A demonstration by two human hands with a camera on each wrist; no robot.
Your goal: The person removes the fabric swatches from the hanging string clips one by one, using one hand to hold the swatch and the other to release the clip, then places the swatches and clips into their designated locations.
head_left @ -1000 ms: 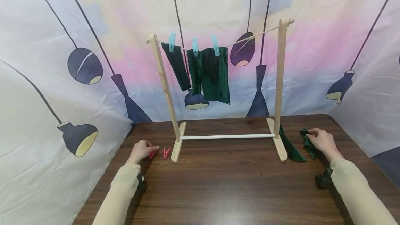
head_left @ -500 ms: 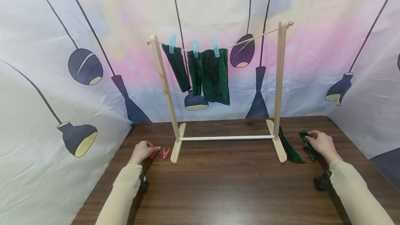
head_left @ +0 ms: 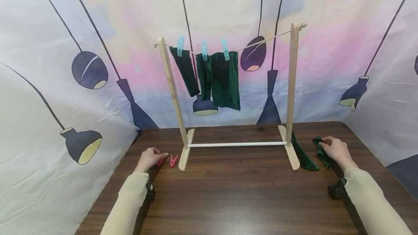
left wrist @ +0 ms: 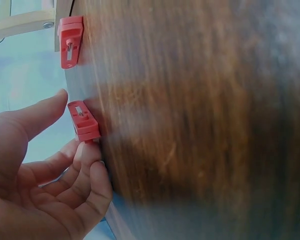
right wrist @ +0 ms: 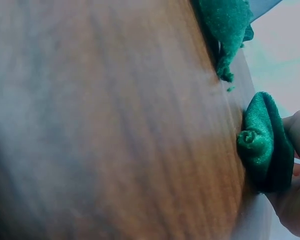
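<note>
On the table's left side, my left hand (head_left: 151, 159) is at a red clothespin (left wrist: 85, 120). In the left wrist view, fingertips reach its lower end, while the thumb is straight and slightly apart from its upper end. A second red clothespin (head_left: 173, 160) lies just to the right. At the far right, my right hand (head_left: 336, 151) pinches a crumpled dark green cloth (right wrist: 260, 145) resting on the table; its fingertips are partly hidden. Another green cloth strip (head_left: 303, 155) lies between that hand and the rack's right foot.
A wooden drying rack (head_left: 292, 86) stands mid-table with a white crossbar (head_left: 236, 144). Three blue clothespins (head_left: 225, 49) hold green cloths (head_left: 225, 81) on the left half of its sagging cord (head_left: 267, 39). A printed curtain (head_left: 130, 10) surrounds the brown table (head_left: 228, 191).
The head view has shifted very slightly. Both hands stay in place, the left at the red clothespin and the right on the green cloth.
</note>
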